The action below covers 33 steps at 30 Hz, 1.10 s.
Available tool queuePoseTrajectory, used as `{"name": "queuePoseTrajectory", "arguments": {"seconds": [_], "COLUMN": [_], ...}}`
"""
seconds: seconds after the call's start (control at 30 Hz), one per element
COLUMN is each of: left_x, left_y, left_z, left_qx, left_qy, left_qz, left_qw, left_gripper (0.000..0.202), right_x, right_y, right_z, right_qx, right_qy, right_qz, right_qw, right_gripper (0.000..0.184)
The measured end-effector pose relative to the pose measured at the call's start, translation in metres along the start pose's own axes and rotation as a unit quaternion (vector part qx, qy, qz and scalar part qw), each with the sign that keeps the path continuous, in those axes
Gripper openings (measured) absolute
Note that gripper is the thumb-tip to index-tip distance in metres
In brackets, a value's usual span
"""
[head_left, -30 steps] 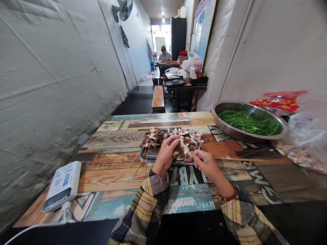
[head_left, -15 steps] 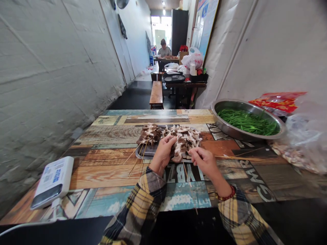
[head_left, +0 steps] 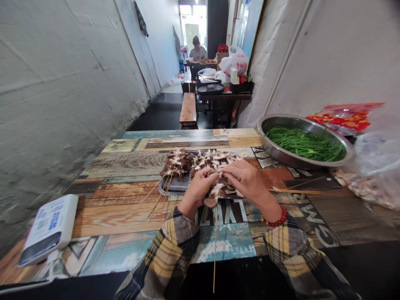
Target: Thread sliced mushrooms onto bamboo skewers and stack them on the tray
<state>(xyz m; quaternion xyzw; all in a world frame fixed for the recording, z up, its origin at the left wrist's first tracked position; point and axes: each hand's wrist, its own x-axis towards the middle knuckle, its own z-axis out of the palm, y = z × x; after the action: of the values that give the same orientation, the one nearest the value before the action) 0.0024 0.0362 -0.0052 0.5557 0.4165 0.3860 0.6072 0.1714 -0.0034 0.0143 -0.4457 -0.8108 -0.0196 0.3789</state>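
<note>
My left hand [head_left: 201, 187] is closed around the upper part of an oyster mushroom skewer [head_left: 215, 193]. Its bare bamboo stick [head_left: 215, 250] points down toward me, past the table's front edge. My right hand [head_left: 245, 180] meets the left one at the far end of the skewer, fingers bent and pressed onto the mushrooms there; the fingertips are partly hidden. Beneath both hands lies a tray [head_left: 168, 187]. Loose oyster mushroom pieces [head_left: 215, 157] are heaped on its right side, and several finished-looking mushroom skewers [head_left: 177, 161] rest on its left, their sticks sticking out toward me.
At the right stands a steel basin [head_left: 271, 156] of green chives [head_left: 303, 143], near a red plastic package [head_left: 346, 116] and a clear bag [head_left: 375, 158]. Bamboo sticks [head_left: 300, 191] lie right of my hand. A white device [head_left: 50, 229] with a cable sits left. A person [head_left: 198, 52] sits far back.
My right hand has moved up and left from beside the skewer to its far end, next to my left hand. The skewer's stick now hangs straighter toward me, and the view has shifted slightly.
</note>
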Motion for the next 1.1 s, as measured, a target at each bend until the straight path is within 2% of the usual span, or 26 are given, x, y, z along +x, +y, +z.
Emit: {"name": "queuePoseTrajectory", "arguments": {"seconds": [0.27,0.47,0.63,0.73,0.83,0.97,1.03,1.1], "left_x": [-0.003,-0.003,-0.004,-0.006,-0.008,-0.008,-0.007,-0.007], "left_y": [0.003,0.002,0.004,0.007,0.009,0.009,0.008,0.006], "left_z": [0.006,0.004,0.005,0.006,0.005,0.002,0.001,0.001], "left_qx": [0.076,0.107,0.098,0.087,0.070,0.027,0.003,-0.024], "left_qy": [-0.007,0.002,-0.013,-0.016,-0.017,-0.009,-0.007,-0.006], "left_qz": [0.046,0.070,0.080,0.063,0.040,0.022,0.013,0.001], "left_qw": [0.996,0.992,0.992,0.994,0.997,0.999,1.000,1.000], "left_gripper": [0.022,0.023,0.018,0.016,0.017,0.020,0.023,0.026], "right_x": [-0.001,0.003,0.002,0.000,-0.004,-0.013,-0.020,-0.028], "right_y": [-0.005,-0.006,-0.003,0.001,0.006,0.015,0.022,0.032], "right_z": [-0.002,-0.001,0.003,0.009,0.014,0.008,0.000,-0.008], "right_qx": [-0.143,-0.163,-0.168,-0.125,-0.026,0.132,0.134,0.066], "right_qy": [-0.067,-0.100,-0.091,-0.045,0.063,0.169,0.198,0.208], "right_qz": [-0.031,-0.051,-0.050,-0.022,0.076,0.239,0.269,0.274], "right_qw": [0.987,0.980,0.980,0.991,0.995,0.947,0.933,0.937], "right_gripper": [0.017,0.014,0.015,0.016,0.015,0.012,0.015,0.019]}}
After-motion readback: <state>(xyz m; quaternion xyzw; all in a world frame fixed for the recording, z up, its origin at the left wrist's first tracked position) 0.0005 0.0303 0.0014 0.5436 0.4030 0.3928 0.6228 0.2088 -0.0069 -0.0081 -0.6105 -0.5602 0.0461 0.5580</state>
